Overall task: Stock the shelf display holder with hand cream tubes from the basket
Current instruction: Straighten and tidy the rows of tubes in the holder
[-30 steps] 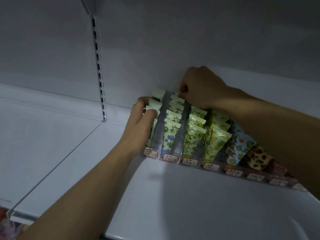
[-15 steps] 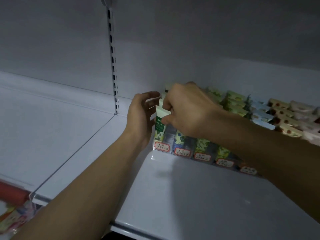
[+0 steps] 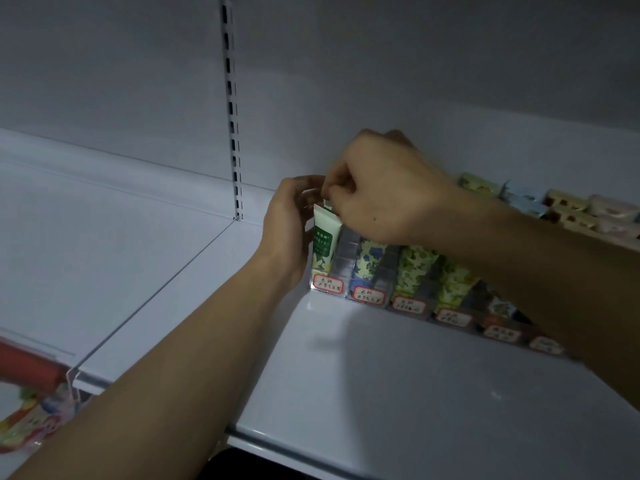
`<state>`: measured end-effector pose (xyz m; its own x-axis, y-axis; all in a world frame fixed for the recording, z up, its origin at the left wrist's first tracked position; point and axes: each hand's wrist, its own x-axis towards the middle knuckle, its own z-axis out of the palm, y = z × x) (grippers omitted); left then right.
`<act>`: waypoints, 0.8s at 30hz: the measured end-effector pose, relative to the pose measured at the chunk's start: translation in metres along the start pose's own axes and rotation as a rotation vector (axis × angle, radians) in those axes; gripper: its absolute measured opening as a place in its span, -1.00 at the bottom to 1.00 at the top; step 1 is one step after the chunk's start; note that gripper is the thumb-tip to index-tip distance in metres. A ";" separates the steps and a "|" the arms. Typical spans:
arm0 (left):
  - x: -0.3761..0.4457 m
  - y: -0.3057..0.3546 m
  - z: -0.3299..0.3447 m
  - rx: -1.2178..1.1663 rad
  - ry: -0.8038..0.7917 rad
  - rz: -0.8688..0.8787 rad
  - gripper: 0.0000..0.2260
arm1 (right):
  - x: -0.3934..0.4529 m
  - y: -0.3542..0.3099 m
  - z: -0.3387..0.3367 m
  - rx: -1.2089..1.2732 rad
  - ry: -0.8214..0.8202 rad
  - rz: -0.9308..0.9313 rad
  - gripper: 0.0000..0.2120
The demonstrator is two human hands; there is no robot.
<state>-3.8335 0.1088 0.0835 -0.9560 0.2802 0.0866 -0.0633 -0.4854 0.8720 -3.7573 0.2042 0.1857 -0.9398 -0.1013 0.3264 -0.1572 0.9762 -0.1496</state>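
Note:
A clear display holder (image 3: 346,252) with red-edged price labels stands at the back of the white shelf (image 3: 398,375), its lanes filled with patterned hand cream tubes (image 3: 414,268). At the front of the leftmost lane stands a white tube with a green label (image 3: 322,239). My right hand (image 3: 381,199) reaches over the lanes and pinches this tube's top edge. My left hand (image 3: 285,233) curls round the holder's left end, fingertips close to the same tube's top. The basket (image 3: 27,370) shows only as a red handle at lower left, with colourful tubes (image 3: 24,424) in it.
The shelf's back wall carries a slotted upright (image 3: 232,133). A seam (image 3: 156,292) divides this shelf from the bare shelf to the left. Further tubes in blue, brown and pink patterns (image 3: 568,207) fill the holder's right lanes behind my right forearm.
My right hand has come from the back of the second lane to the front tube of the leftmost lane. My left hand has stayed at the holder's left end.

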 end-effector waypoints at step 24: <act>-0.002 -0.006 0.002 0.087 0.038 0.110 -0.73 | 0.006 0.025 0.016 -0.061 0.059 -0.012 -0.82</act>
<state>-3.8309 0.1132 0.0789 -0.9662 0.1967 0.1665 0.0655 -0.4375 0.8968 -3.7715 0.2248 0.1692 -0.9181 -0.1030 0.3827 -0.1476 0.9850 -0.0892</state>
